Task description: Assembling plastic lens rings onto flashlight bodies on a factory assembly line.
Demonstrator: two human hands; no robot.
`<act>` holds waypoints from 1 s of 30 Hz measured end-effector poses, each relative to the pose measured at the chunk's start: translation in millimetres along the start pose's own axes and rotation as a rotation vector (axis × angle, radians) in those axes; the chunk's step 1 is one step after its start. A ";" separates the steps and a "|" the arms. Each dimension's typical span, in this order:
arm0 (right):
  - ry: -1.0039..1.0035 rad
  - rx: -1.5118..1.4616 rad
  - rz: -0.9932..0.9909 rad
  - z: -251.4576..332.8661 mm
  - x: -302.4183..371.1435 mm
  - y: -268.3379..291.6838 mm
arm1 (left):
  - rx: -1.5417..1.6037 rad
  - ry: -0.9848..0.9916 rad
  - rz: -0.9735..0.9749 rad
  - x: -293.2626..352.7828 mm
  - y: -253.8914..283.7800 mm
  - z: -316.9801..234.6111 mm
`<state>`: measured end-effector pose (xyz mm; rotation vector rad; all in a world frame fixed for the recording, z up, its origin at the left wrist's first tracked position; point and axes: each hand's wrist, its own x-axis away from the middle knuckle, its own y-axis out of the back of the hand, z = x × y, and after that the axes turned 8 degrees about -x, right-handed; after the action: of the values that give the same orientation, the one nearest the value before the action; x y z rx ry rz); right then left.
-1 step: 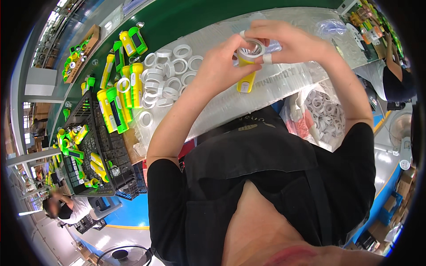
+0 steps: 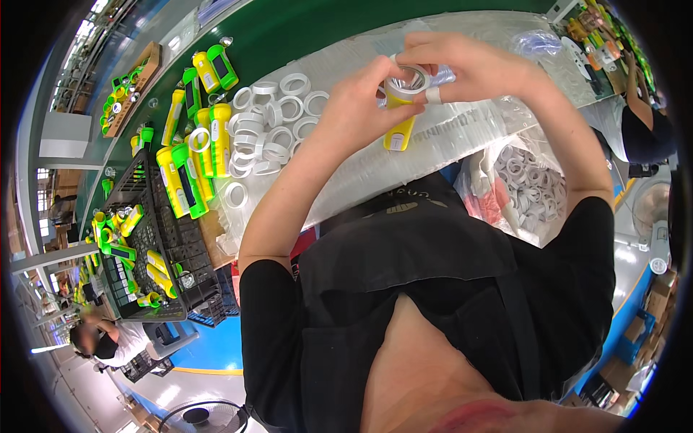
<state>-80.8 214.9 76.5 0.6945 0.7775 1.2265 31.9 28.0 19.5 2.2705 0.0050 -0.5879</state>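
Observation:
A yellow flashlight (image 2: 398, 136) stands head-up between my hands, over the far part of the bench. Round its head sits a white ring (image 2: 406, 90), and the shiny reflector (image 2: 411, 77) shows inside it. My left hand (image 2: 369, 101) is closed round the flashlight's head from the left, the thumb lying across its front. From the right, my right hand (image 2: 449, 66) grips the head and ring between thumb and fingers. A white band wraps the right thumb. To the left of my left forearm lies a pile of loose white rings (image 2: 291, 108).
Several yellow and green flashlights (image 2: 221, 136) lie left of the rings. A black crate (image 2: 189, 249) with more of them stands at the left. A bag of white rings (image 2: 530, 189) hangs below the bench's right side. Another person (image 2: 644, 119) is at the far right.

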 end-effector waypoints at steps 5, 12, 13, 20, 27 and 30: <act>-0.064 -0.019 0.083 -3.5 -5.8 6.9 | 0.093 -0.036 -0.056 -2.5 -7.5 2.8; -0.538 0.278 -0.171 17.8 -18.1 -18.4 | 0.001 -0.021 -0.075 -4.1 -10.2 8.6; -0.538 0.281 -0.170 19.8 -20.1 -15.4 | -0.011 -0.031 -0.098 -3.4 -10.3 9.3; 0.041 -0.137 -0.142 6.1 -10.2 -12.2 | 0.061 -0.091 -0.144 -0.4 -14.9 6.8; 0.010 -0.063 -0.180 -2.3 0.5 -10.1 | 0.010 -0.101 -0.151 -2.6 -19.3 4.2; -0.324 0.258 -0.185 8.8 -4.5 -26.5 | -0.009 -0.121 -0.150 -1.9 -20.3 4.6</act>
<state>-59.8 204.7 60.5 0.9824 0.7158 0.8263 24.6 39.4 3.5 2.2356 0.1182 -0.8022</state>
